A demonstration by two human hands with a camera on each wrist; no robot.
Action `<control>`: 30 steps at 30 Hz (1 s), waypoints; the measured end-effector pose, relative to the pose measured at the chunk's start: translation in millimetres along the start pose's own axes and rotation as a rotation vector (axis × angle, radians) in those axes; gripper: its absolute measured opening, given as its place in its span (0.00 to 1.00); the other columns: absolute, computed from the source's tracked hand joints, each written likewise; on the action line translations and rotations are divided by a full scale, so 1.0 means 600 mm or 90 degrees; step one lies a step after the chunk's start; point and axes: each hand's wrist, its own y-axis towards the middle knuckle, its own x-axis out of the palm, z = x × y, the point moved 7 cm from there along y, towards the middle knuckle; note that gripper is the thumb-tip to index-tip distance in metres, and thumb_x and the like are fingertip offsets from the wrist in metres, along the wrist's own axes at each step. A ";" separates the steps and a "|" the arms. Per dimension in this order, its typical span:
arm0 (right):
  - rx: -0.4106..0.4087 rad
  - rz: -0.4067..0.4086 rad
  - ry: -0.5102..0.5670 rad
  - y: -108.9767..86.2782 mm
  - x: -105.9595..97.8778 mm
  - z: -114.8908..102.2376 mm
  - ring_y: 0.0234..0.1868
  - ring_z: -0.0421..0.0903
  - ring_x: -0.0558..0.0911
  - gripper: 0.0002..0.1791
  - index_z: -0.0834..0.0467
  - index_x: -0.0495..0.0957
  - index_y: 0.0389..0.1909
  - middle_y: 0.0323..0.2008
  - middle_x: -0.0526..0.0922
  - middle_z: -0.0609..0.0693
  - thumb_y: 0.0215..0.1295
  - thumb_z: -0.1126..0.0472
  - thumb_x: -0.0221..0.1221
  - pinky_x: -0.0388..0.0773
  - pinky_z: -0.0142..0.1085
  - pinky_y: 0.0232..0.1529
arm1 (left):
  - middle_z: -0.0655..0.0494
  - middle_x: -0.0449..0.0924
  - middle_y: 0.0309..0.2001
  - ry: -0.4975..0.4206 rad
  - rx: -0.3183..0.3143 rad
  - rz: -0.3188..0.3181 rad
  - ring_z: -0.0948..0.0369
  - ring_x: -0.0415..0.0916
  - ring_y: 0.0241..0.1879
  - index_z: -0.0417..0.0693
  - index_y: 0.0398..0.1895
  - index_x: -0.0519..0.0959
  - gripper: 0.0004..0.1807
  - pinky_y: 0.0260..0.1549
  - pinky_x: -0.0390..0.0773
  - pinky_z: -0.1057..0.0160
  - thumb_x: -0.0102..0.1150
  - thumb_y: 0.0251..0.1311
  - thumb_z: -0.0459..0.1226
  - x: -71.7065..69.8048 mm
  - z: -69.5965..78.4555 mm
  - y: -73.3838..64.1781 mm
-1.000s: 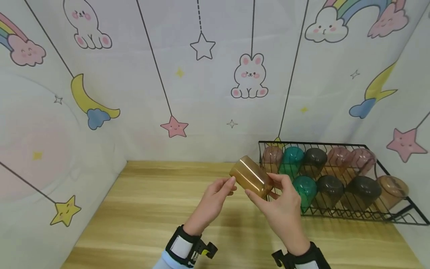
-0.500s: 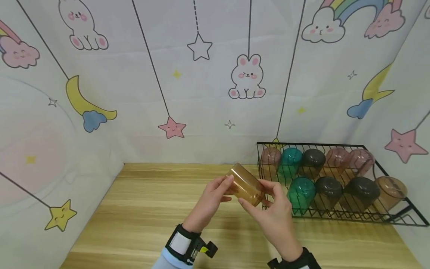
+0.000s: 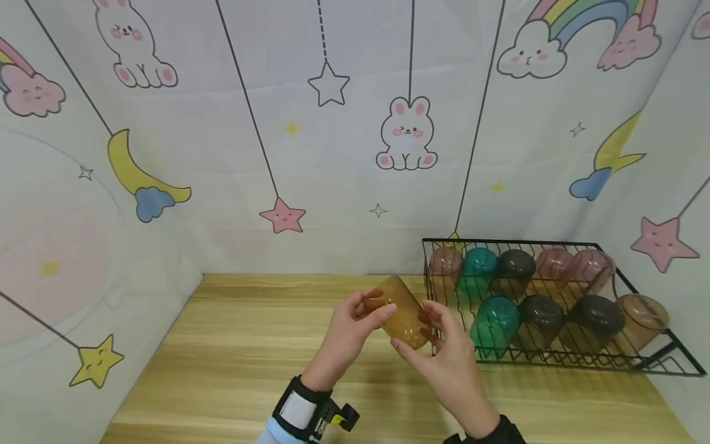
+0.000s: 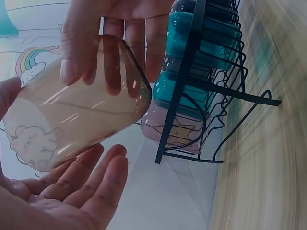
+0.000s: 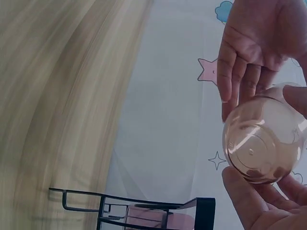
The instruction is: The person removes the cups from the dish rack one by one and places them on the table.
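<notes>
A transparent amber cup (image 3: 403, 320) is tilted in the air above the table, between both hands. Its closed base faces the right wrist camera, where the cup (image 5: 259, 148) looks round. My left hand (image 3: 342, 339) holds the open end, with the thumb over the near side and fingers behind. At the base end, my right hand (image 3: 453, 367) grips the cup between thumb and fingers. Through the clear wall of the cup (image 4: 81, 110), in the left wrist view, several right-hand fingers show.
Right of the hands stands a black wire rack (image 3: 513, 239) holding several upside-down cups in two rows, among them a green cup (image 3: 495, 324) and a dark grey cup (image 3: 595, 322). A printed cloth wall (image 3: 333, 154) rises behind the wooden table (image 3: 233, 370).
The cup has moved left and down, away from the rack, together with the right hand. The left hand has slid further over the cup's open end, its thumb now lying across the side.
</notes>
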 end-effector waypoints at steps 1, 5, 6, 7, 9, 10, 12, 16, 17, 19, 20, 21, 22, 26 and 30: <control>-0.008 -0.006 0.001 0.000 0.001 -0.001 0.56 0.42 0.75 0.43 0.44 0.64 0.60 0.56 0.71 0.42 0.41 0.41 0.71 0.80 0.40 0.49 | 0.56 0.78 0.51 0.003 0.006 0.001 0.59 0.76 0.52 0.54 0.57 0.71 0.31 0.50 0.77 0.59 0.64 0.52 0.55 0.000 0.001 -0.001; -0.046 -0.017 -0.013 0.003 0.002 -0.008 0.55 0.42 0.76 0.39 0.44 0.66 0.59 0.55 0.72 0.41 0.44 0.43 0.70 0.80 0.40 0.48 | 0.59 0.77 0.54 0.015 0.030 0.003 0.58 0.76 0.51 0.56 0.57 0.70 0.31 0.48 0.78 0.59 0.67 0.50 0.52 -0.001 0.008 0.000; -0.054 -0.020 -0.021 0.004 0.003 -0.009 0.56 0.42 0.76 0.39 0.44 0.66 0.59 0.56 0.72 0.41 0.45 0.43 0.70 0.80 0.40 0.48 | 0.58 0.77 0.54 0.022 0.038 0.005 0.58 0.76 0.51 0.56 0.57 0.70 0.31 0.47 0.78 0.60 0.67 0.50 0.52 -0.002 0.010 0.000; -0.061 -0.022 -0.032 0.005 0.003 -0.011 0.56 0.42 0.76 0.39 0.44 0.66 0.60 0.56 0.72 0.41 0.46 0.43 0.69 0.80 0.40 0.48 | 0.58 0.77 0.54 0.027 0.045 0.006 0.58 0.76 0.50 0.56 0.57 0.70 0.31 0.46 0.78 0.60 0.68 0.50 0.51 -0.004 0.013 0.000; -0.074 -0.026 -0.056 0.006 0.002 -0.013 0.58 0.42 0.75 0.38 0.44 0.65 0.61 0.57 0.72 0.42 0.48 0.42 0.68 0.79 0.40 0.50 | 0.57 0.76 0.55 0.041 0.057 0.013 0.58 0.75 0.50 0.55 0.59 0.69 0.32 0.47 0.78 0.60 0.68 0.50 0.48 -0.009 0.022 -0.002; -0.082 -0.025 -0.075 0.006 0.001 -0.013 0.58 0.43 0.75 0.38 0.45 0.65 0.62 0.58 0.72 0.42 0.49 0.42 0.67 0.79 0.40 0.50 | 0.56 0.76 0.55 0.050 0.061 0.019 0.58 0.75 0.51 0.55 0.59 0.69 0.32 0.47 0.78 0.60 0.68 0.50 0.48 -0.013 0.027 -0.004; -0.100 -0.018 -0.120 0.006 -0.003 -0.015 0.59 0.44 0.74 0.38 0.46 0.64 0.63 0.59 0.72 0.44 0.51 0.41 0.66 0.78 0.42 0.52 | 0.56 0.76 0.54 0.069 0.065 0.037 0.58 0.75 0.52 0.54 0.60 0.69 0.33 0.49 0.76 0.60 0.69 0.50 0.46 -0.023 0.037 -0.009; -0.141 0.009 -0.219 0.009 -0.015 -0.017 0.60 0.49 0.73 0.39 0.48 0.65 0.64 0.60 0.73 0.48 0.52 0.42 0.66 0.75 0.49 0.53 | 0.53 0.75 0.54 0.109 0.077 0.090 0.54 0.74 0.54 0.49 0.60 0.68 0.35 0.52 0.75 0.56 0.70 0.48 0.46 -0.055 0.049 -0.013; -0.150 0.011 -0.236 0.011 -0.018 -0.017 0.60 0.50 0.73 0.39 0.48 0.65 0.64 0.60 0.73 0.49 0.52 0.43 0.66 0.74 0.51 0.53 | 0.52 0.75 0.54 0.120 0.080 0.109 0.53 0.74 0.54 0.49 0.60 0.68 0.36 0.53 0.75 0.55 0.71 0.47 0.47 -0.065 0.047 -0.011; -0.163 0.008 -0.266 0.014 -0.022 -0.015 0.61 0.51 0.71 0.38 0.49 0.66 0.64 0.60 0.73 0.50 0.52 0.43 0.66 0.72 0.53 0.55 | 0.53 0.75 0.54 0.148 0.091 0.151 0.54 0.74 0.54 0.49 0.59 0.69 0.37 0.53 0.75 0.53 0.72 0.45 0.50 -0.092 0.035 -0.004; -0.168 0.004 -0.276 0.015 -0.023 -0.013 0.62 0.52 0.70 0.38 0.49 0.66 0.64 0.60 0.73 0.50 0.52 0.43 0.66 0.71 0.53 0.57 | 0.54 0.75 0.54 0.164 0.097 0.173 0.55 0.74 0.54 0.51 0.59 0.69 0.38 0.53 0.75 0.53 0.72 0.43 0.52 -0.107 0.026 -0.001; -0.172 -0.002 -0.288 0.015 -0.024 -0.012 0.63 0.53 0.69 0.38 0.50 0.66 0.64 0.60 0.73 0.50 0.53 0.43 0.65 0.69 0.54 0.59 | 0.56 0.75 0.54 0.179 0.099 0.196 0.56 0.74 0.54 0.53 0.58 0.69 0.39 0.53 0.75 0.54 0.72 0.42 0.54 -0.122 0.016 0.002; -0.175 -0.008 -0.299 0.016 -0.025 -0.009 0.64 0.54 0.68 0.38 0.50 0.66 0.64 0.61 0.73 0.51 0.53 0.42 0.65 0.67 0.55 0.60 | 0.58 0.75 0.54 0.194 0.101 0.217 0.57 0.74 0.53 0.55 0.58 0.69 0.40 0.52 0.75 0.54 0.72 0.40 0.56 -0.138 0.005 0.004; -0.167 -0.026 -0.331 0.014 -0.029 0.001 0.66 0.54 0.66 0.37 0.51 0.67 0.63 0.62 0.72 0.52 0.54 0.41 0.63 0.60 0.54 0.65 | 0.61 0.75 0.53 0.232 0.092 0.294 0.59 0.74 0.52 0.57 0.57 0.70 0.42 0.51 0.75 0.55 0.70 0.37 0.61 -0.203 -0.030 0.004; -0.159 -0.021 -0.343 0.012 -0.037 0.006 0.67 0.54 0.65 0.36 0.51 0.69 0.62 0.62 0.71 0.53 0.55 0.38 0.61 0.58 0.55 0.66 | 0.57 0.74 0.54 0.240 0.071 0.359 0.56 0.73 0.52 0.52 0.58 0.69 0.43 0.52 0.74 0.54 0.70 0.38 0.61 -0.264 -0.054 0.003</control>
